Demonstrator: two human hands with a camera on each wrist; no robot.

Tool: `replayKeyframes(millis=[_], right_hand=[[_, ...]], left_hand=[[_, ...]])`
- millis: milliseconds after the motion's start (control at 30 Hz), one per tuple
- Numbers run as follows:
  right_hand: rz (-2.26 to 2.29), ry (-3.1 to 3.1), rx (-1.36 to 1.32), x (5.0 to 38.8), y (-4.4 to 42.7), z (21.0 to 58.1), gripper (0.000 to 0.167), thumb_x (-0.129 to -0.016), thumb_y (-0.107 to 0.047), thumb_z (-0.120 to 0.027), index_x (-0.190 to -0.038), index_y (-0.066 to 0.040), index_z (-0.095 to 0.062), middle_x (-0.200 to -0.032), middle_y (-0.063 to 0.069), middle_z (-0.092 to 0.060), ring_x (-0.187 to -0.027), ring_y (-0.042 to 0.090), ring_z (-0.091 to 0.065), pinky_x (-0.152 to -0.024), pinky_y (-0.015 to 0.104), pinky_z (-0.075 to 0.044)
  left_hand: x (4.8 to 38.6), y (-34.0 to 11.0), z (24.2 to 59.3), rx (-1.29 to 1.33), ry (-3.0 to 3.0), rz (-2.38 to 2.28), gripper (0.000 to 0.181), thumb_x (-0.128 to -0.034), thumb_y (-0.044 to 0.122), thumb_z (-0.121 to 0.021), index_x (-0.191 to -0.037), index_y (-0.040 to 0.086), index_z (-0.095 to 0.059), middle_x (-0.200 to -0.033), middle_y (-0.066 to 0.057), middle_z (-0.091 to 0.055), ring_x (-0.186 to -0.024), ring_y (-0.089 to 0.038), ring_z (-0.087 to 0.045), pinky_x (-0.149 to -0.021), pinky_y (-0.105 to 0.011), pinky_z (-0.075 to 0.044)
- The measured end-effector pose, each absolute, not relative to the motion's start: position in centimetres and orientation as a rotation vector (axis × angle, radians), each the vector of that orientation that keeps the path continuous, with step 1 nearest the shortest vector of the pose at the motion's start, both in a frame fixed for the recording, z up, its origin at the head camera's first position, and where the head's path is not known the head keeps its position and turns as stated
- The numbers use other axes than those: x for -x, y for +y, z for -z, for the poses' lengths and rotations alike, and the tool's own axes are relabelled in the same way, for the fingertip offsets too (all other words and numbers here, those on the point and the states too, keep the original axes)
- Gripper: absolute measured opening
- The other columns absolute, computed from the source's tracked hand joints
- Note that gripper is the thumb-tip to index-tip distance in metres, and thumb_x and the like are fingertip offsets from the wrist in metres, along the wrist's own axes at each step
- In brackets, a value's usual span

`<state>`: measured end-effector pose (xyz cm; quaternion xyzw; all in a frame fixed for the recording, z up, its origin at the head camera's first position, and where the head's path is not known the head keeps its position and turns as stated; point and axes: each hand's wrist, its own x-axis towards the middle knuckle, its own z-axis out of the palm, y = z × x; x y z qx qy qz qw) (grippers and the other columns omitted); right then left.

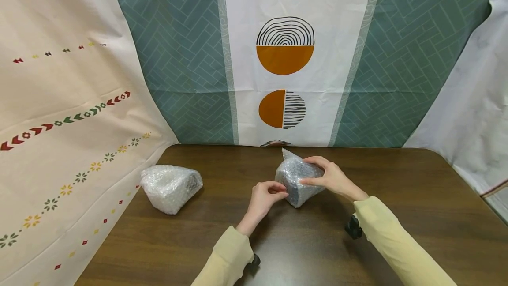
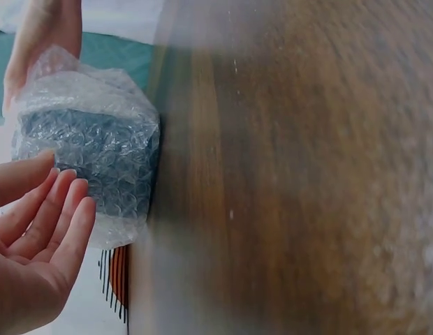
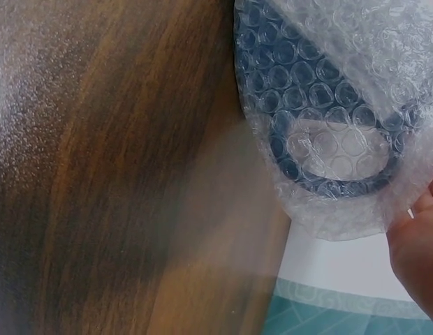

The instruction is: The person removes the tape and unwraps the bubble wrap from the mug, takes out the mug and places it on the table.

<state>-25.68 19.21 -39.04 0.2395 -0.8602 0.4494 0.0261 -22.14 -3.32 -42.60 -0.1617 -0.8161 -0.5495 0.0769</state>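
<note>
Your right hand [image 1: 334, 178] grips the lumpy, dark-blue-filled bundle of clear plastic bubble wrap [image 1: 291, 174] between your hands, apparently to steady it, while your left hand [image 1: 263, 197], fingers loosely curved at its near face, pinches nothing discernible.

Shown in head and both wrist views without any legible text, label, brand, number or sign.

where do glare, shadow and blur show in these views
Head: pale glare on the brown wooden table near bottom centre, soft shadow beside the right pale-yellow sleeve; left wrist: table grain smeared toward the right; right wrist: whitish speckled glare at far left, small glints on the clear bubble-wrapped dark blue bundle.
</note>
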Motion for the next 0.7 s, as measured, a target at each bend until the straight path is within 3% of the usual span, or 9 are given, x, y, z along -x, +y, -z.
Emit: replayKeyframes(millis=[700], right_hand=[[-1.410,-2.648,-0.741,25.60,19.18,39.03,0.063,-0.069,-0.033,-0.079,-0.122,-0.009,-0.054,-0.121,0.005,-0.050,-0.108,0.023,-0.044,-0.089,0.045,-0.036]], left_hand=[[22.36,-3.33,42.74,0.512,-2.487,1.609,0.009,-0.0725,0.008,-0.076,-0.078,0.005,-0.070,-0.071,0.003,-0.064,-0.063,-0.011,-0.059,-0.056,-0.022,-0.046]])
